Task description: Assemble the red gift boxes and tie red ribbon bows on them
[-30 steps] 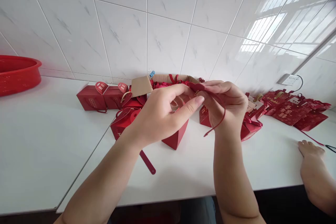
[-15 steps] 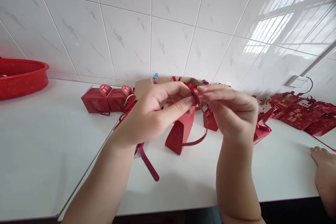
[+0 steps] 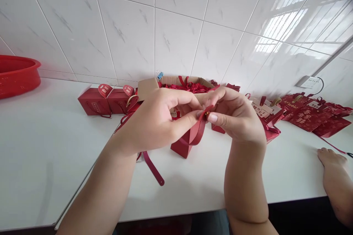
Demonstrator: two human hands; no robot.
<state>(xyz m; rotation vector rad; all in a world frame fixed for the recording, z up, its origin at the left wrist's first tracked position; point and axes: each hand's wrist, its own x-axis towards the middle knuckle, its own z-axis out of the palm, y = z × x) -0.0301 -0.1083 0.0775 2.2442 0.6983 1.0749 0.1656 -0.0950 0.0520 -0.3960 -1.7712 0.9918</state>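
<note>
My left hand and my right hand meet above the white counter, both pinching a dark red ribbon strap that loops down between them. A small gold piece shows at the pinch, right between my fingertips. Directly beneath the hands stands a small red gift box. Another loose red strap lies on the counter below my left wrist.
A cardboard box full of red ribbons sits against the tiled wall. Two closed red gift boxes stand to its left, and several more red boxes lie at right. A red basin is far left. Another person's hand rests at the right edge.
The free end of the ribbon, hanging loose from my right hand before, is now folded into a loop pinched by both hands. The hands have dropped slightly lower.
</note>
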